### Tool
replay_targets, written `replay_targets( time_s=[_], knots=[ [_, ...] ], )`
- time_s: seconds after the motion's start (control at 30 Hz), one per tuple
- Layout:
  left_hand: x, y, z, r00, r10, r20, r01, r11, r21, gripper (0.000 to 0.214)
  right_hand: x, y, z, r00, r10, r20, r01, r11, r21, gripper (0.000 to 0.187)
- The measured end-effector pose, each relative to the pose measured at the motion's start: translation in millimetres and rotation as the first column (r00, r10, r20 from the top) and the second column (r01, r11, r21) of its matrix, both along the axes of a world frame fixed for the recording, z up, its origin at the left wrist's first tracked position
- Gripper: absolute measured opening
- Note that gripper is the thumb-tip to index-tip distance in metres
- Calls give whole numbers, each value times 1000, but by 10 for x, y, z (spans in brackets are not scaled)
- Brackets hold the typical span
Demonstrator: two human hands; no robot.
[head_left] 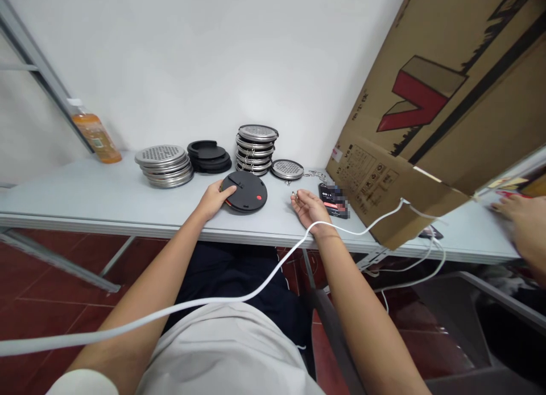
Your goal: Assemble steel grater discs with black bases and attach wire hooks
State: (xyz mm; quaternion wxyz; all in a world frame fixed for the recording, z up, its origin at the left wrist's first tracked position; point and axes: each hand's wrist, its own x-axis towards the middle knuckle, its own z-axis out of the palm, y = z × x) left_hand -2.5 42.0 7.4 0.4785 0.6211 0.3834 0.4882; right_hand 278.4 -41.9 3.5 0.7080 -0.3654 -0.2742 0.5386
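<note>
My left hand (214, 199) rests on the near left edge of a black round disc (246, 192) with a red dot, fingers curled over its rim. My right hand (307, 206) lies palm up on the table (106, 198), fingers curled and pinching a small metal piece I cannot make out. Just right of it lies a phone (335, 201) with a lit screen. Behind the disc stand a stack of perforated metal lids (255, 148), a single metal lid (287, 169), a stack of black discs (209, 156) and another stack of metal lids (164, 165).
A large cardboard box (443, 105) leans over the table's right side. An orange drink bottle (94, 132) stands at the back left by a metal frame. A white cable (239, 295) crosses my lap and right wrist. Another person's hand (522, 215) is at the right edge.
</note>
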Motion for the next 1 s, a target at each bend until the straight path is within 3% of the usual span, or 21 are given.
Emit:
replay_targets(
  time_s=[0.47,0.53,0.6,0.7,0.83,0.9,1.0],
  knots=[
    [11,26,-22,999,-18,44,19,999,-33,51,-36,18,-31,998,-3,60,2,1000,17,31],
    [16,52,9,998,-63,25,65,995,-76,48,-33,27,-50,997,17,79,-18,1000,15,31],
    [16,100,86,977,-197,-82,183,972,-150,46,-31,45,-80,994,34,108,-37,999,26,33],
    [30,217,277,832,-417,-366,330,902,-279,51,-31,74,-128,984,37,173,-44,998,37,36],
    [170,403,543,554,-527,-644,380,849,-367,64,-32,85,-165,965,64,254,-81,995,54,36],
    [296,464,635,428,-508,-747,382,851,-360,68,-34,84,-169,960,64,272,-87,994,71,36],
    [505,444,703,291,-337,-896,438,879,-188,66,-40,88,-166,962,32,270,-57,995,84,36]
  ],
)
